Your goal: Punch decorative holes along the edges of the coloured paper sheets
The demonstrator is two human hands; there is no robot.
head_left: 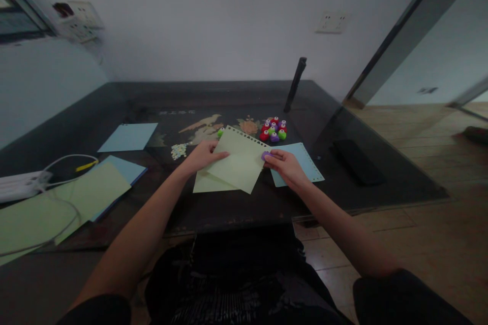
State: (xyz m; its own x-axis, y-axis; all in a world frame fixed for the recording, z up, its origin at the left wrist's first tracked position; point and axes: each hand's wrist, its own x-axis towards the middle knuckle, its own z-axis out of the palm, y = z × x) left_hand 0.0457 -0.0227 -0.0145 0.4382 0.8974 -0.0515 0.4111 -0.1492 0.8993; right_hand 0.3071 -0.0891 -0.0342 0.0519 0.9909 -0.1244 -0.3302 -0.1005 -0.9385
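Observation:
A pale yellow-green sheet of paper [244,160], with a row of punched holes along its upper edge, is tilted over the table. My left hand [206,156] grips its left side, thumb on top. At the sheet's right corner, my right hand [282,163] pinches a small purple paper punch [266,155] against the edge; my fingers partly cover the punch. Another yellow-green sheet [213,184] lies beneath. Under my right hand is a light blue sheet [303,160] with holes along its right edge. A green punch [220,132] peeks out behind the held sheet.
Several red, purple and green punches [273,130] cluster behind the sheet. Tiny paper bits [178,151] are piled left. A blue sheet [129,137], yellow-green paper [95,190] and a white power strip [23,186] with cables lie further left. Right are a black phone-like slab [358,161] and upright black rod [295,85].

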